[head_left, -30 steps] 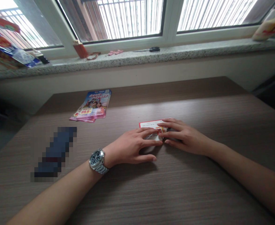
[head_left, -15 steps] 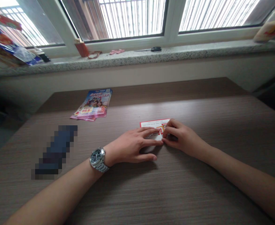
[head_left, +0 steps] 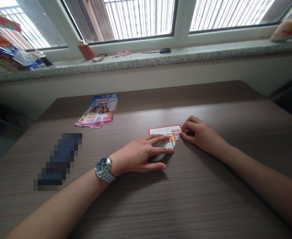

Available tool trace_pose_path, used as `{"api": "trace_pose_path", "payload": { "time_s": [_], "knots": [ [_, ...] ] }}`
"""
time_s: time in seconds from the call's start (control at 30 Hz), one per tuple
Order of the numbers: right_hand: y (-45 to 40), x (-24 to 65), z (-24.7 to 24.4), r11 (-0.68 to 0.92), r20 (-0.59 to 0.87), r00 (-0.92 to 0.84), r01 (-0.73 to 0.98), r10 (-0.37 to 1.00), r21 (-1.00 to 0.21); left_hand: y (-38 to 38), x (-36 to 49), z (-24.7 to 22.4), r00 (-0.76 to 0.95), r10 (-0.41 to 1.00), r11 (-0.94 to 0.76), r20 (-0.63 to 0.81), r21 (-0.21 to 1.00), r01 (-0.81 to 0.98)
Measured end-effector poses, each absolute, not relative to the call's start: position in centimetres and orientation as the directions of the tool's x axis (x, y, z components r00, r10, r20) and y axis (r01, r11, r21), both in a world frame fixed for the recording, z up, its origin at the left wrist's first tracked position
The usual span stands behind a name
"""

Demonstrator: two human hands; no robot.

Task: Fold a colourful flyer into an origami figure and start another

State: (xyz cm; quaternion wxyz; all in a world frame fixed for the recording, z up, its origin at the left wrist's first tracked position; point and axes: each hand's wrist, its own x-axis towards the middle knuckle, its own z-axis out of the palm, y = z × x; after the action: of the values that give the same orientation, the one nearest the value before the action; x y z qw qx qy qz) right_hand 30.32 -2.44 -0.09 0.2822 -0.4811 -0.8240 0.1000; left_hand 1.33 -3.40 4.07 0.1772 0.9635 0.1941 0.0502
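L hand (head_left: 139, 154) lies flat w/ fingers spread apart over the small red-edged leaflet (head_left: 167, 130), which sits mid-bench (head_left: 141, 205); same pose & spot as 0.5 s ago, wristwatch (head_left: 103, 167) on that arm. R hand (head_left: 202, 134) has shifted: it was at the leaflet's lower R corner, now it's up & out by the upper R corner, thumb & fingertips drawn close tog.; can't tell if they're clamped on the edge. Leaflet's slanted lower R side, prev. covered by R hand, now shows, incl. a bit of coloured print. Leaflet stack (head_left: 100, 111) at back L & blurred-out dark item (head_left: 58, 161) nearer L: no real chg.
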Motion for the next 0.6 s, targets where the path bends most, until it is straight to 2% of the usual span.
{"api": "trace_pose_path", "payload": {
  "time_s": [0.43,0.6],
  "knots": [
    [-2.4,31.3,0.1,0.477,0.379,-0.315,0.733,0.870,-0.485,-3.4,1.2,4.0,0.922,0.386,-0.866,0.037,0.359,0.349],
    [-3.0,30.9,0.5,0.565,0.425,-0.385,0.672,0.819,-0.479,-3.3,1.2,4.1,0.923,0.381,-0.861,0.050,0.382,0.335]
  ]
}}
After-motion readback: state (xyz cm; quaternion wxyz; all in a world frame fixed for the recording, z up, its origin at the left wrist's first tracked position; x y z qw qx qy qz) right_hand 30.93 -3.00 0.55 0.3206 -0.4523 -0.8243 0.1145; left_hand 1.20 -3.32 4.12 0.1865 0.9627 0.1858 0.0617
